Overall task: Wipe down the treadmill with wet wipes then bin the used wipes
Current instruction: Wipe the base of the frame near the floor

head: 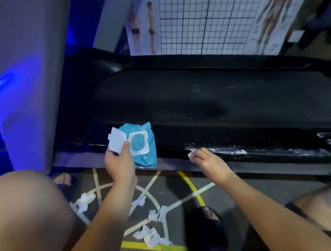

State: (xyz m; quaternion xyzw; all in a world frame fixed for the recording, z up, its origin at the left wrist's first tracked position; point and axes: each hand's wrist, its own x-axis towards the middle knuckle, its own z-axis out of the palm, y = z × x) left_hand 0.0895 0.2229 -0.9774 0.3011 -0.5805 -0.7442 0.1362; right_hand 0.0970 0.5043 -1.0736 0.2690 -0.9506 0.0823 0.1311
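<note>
While left hand point(119, 161) grips blue plastic wet-wipe pack point(145, 143), white flip lid point(115, 141) open, right hand point(209, 164) at its 3 o'clock pinches crumpled white wipe point(191, 156) against black treadmill side rail point(275, 158).

the floor point(168, 187) is dark grey, marked with pale tape lines point(97, 181) that cross and curve, a yellow arc point(192, 187) and a straight yellow strip point(153, 246) nearer the camera. at the left a broad grey padded panel point(32, 78) stands upright, washed in blue light, with a deeper blue glow point(80, 13) behind it. a lighter grey post point(113, 15) leans beside that. along the back hangs a white grid chart point(204, 23), flanked by a poster of standing figures point(143, 27) and an anatomy poster point(271, 25). the room is dim.
</note>
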